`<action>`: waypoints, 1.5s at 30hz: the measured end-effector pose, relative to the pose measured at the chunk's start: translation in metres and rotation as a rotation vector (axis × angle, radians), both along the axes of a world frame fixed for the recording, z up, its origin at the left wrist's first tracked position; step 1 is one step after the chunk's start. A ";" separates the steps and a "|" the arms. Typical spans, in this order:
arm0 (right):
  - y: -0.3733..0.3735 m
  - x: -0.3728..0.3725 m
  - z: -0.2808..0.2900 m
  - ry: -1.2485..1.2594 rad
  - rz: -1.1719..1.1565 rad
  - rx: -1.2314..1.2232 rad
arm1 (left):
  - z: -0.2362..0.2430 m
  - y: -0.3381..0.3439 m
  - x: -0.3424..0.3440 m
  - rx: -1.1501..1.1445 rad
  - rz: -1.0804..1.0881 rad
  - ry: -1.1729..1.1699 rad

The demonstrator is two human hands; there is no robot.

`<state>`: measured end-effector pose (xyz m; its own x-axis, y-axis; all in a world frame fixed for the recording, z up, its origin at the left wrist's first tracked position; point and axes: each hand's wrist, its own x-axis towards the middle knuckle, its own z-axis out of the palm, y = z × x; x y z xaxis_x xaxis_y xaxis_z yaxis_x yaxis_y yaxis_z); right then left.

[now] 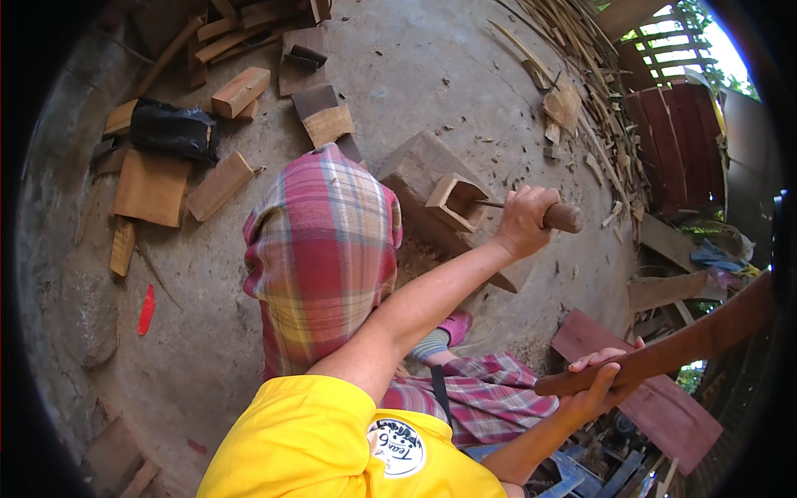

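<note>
While the handle of a chisel (564, 218) is clenched in the left hand (528, 220), its thin blade is pointed leftward, straight into the open mouth of a hollow wooden block (445, 199)! Whether the hidden tip is pressed against an inner wall cannot be told from this angle. The hollow piece is tilted a little and is set on a thick brown timber (413, 166), which is laid on the grey concrete floor (382, 66).

Over on the right, a long club of dark wood (664, 353) is grasped by the right hand (599, 383), fingers wrapped about its narrow end, and its broader end is aimed out toward the rim of the view. Just beneath it, a reddish board (677, 415) is seen lying aslant.

Across the middle, a raised knee is covered by plaid cloth (328, 249), with the left forearm stretched past it from a yellow shirt (290, 432). A pink shoe (455, 327) and a striped sock (430, 344) are spotted near the thick timber.

Off to the left, cut wooden blocks (241, 91) are scattered, a black wrapping (172, 130) is draped among them, and a red strip (147, 310) is left lying nearer the person.
</note>
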<state>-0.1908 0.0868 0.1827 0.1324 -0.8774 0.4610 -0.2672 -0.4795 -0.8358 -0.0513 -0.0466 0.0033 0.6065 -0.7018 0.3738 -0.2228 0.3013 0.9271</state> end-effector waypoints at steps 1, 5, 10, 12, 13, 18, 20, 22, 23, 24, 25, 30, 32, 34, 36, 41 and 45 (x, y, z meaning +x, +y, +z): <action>-0.001 0.003 0.001 0.018 0.015 0.040 | -0.001 -0.001 -0.002 0.003 0.028 -0.001; -0.007 0.013 0.017 0.080 -0.050 0.028 | -0.011 -0.005 -0.001 0.155 0.014 0.118; -0.007 0.013 0.023 -0.056 -0.027 -0.011 | -0.010 0.001 0.000 0.096 -0.054 0.059; -0.002 0.009 0.015 -0.049 -0.013 0.012 | -0.004 0.003 0.000 0.028 -0.061 0.043; 0.001 0.007 0.009 -0.036 -0.011 0.071 | -0.002 0.004 0.002 -0.057 -0.053 0.019; 0.015 0.001 -0.016 -0.061 -0.039 0.157 | -0.001 0.000 0.014 -0.114 -0.140 -0.015; 0.016 0.002 -0.017 -0.066 -0.056 0.145 | -0.002 -0.001 0.016 -0.133 -0.167 -0.025; 0.013 0.003 -0.012 -0.013 -0.057 0.124 | -0.003 -0.002 0.017 -0.123 -0.221 -0.044; 0.010 0.003 -0.007 0.030 -0.032 0.128 | -0.003 -0.001 0.016 -0.134 -0.222 -0.042; 0.007 0.003 -0.003 0.013 -0.057 0.108 | -0.003 0.000 0.015 -0.145 -0.201 -0.024; 0.003 0.002 0.001 -0.018 -0.036 0.042 | -0.004 0.000 0.015 -0.155 -0.179 -0.007; -0.012 -0.001 -0.024 0.059 -0.141 -0.159 | -0.004 0.000 0.016 -0.131 -0.100 0.000; -0.009 0.000 -0.053 0.244 -0.431 0.225 | -0.004 -0.003 0.018 -0.134 -0.070 0.019; -0.008 -0.002 -0.070 0.289 -0.109 0.659 | -0.004 -0.006 0.018 -0.107 -0.026 0.047; -0.004 -0.006 -0.071 0.234 -0.192 0.654 | -0.006 -0.008 0.020 -0.130 -0.013 0.056; -0.009 -0.009 -0.037 0.009 -0.184 0.315 | -0.010 -0.004 0.013 -0.119 -0.083 0.015; -0.011 0.001 -0.050 0.008 -0.273 0.095 | -0.007 -0.005 0.009 -0.081 -0.076 -0.008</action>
<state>-0.1896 0.0762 0.1328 -0.1114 -0.9203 0.3750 -0.3826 -0.3085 -0.8709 -0.0421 -0.0518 -0.0036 0.5496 -0.7129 0.4356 -0.2039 0.3911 0.8975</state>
